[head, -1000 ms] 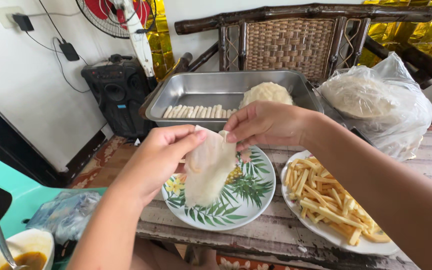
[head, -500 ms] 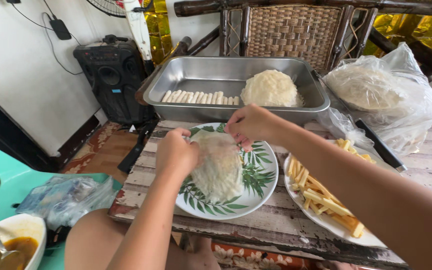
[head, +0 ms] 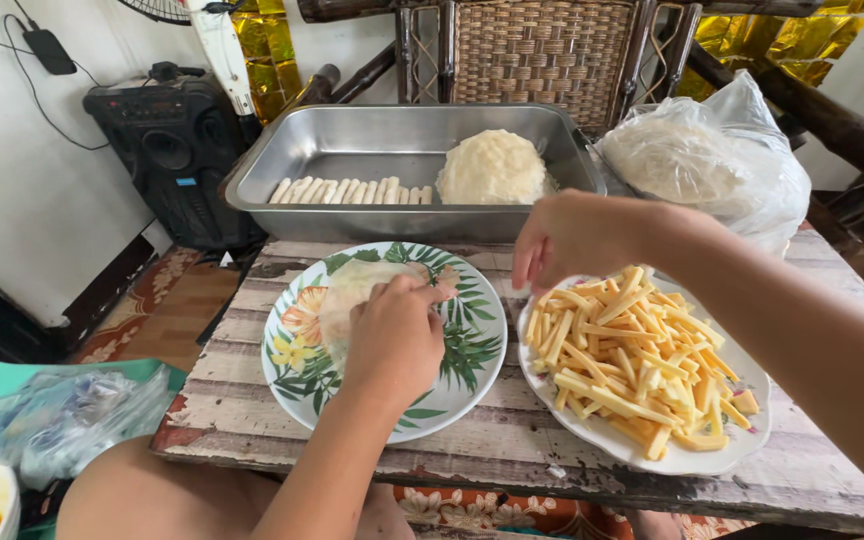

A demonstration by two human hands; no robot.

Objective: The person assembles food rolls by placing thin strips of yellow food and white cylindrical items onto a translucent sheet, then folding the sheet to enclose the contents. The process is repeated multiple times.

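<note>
Weathered wooden counter [head: 252,400]: my left hand [head: 392,335] presses flat on the wrapper [head: 352,290]. My right hand [head: 567,235], fingers loosely curled and empty, hovers just above the cheese sticks [head: 622,360], nearer them.

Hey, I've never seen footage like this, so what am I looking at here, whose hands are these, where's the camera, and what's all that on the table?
There is no machine here: these are a person's two bare hands, filmed by one camera worn on the head and looking down. The left hand presses on a thin pale wrapper that lies on a leaf-patterned plate. The right hand hovers, empty, over a white plate piled with yellow cheese-like sticks. Both plates sit on a worn wooden table. Behind them a metal tray holds a row of finished rolls and a stack of wrappers. A clear plastic bag stands to its right.
</note>
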